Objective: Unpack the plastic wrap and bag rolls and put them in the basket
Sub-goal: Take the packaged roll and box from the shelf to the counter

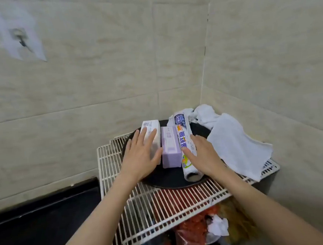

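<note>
Your white wire rack [164, 206] carries a round black tray [169, 177] and a white towel [235, 147] beside it.

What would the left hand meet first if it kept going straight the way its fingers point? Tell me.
The left hand already lies flat on the white box, fingers aimed up and to the right along it. Going on, it would slide off the box's far end toward the tiled wall; depth there is unclear.

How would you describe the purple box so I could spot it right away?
Find the white wire rack in the tiled corner, then the dark round tray on it. Three packs lie side by side there; the purple box is the middle one, between a white box and a printed roll. It alone is plain lilac.
</note>
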A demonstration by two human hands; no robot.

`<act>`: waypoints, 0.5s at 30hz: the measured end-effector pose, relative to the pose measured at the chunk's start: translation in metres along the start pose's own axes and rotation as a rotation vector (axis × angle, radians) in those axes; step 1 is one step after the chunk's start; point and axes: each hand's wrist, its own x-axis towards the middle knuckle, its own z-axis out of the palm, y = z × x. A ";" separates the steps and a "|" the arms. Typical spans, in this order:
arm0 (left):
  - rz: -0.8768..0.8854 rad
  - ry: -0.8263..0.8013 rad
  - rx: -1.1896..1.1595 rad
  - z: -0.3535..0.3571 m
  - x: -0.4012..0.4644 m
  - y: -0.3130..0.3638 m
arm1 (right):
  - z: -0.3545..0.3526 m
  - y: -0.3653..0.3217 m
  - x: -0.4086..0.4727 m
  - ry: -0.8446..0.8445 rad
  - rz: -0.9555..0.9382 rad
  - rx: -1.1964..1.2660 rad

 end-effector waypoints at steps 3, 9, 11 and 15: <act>-0.084 -0.028 -0.092 0.013 0.019 -0.008 | 0.014 0.002 0.023 -0.040 0.123 0.207; -0.247 -0.041 -0.244 0.024 0.035 -0.007 | 0.027 0.006 0.040 -0.042 0.279 0.439; -0.279 -0.031 -0.259 0.026 0.037 -0.006 | 0.028 0.007 0.042 -0.042 0.317 0.560; -0.319 0.016 -0.363 0.027 0.038 -0.006 | 0.031 0.004 0.044 -0.039 0.395 0.732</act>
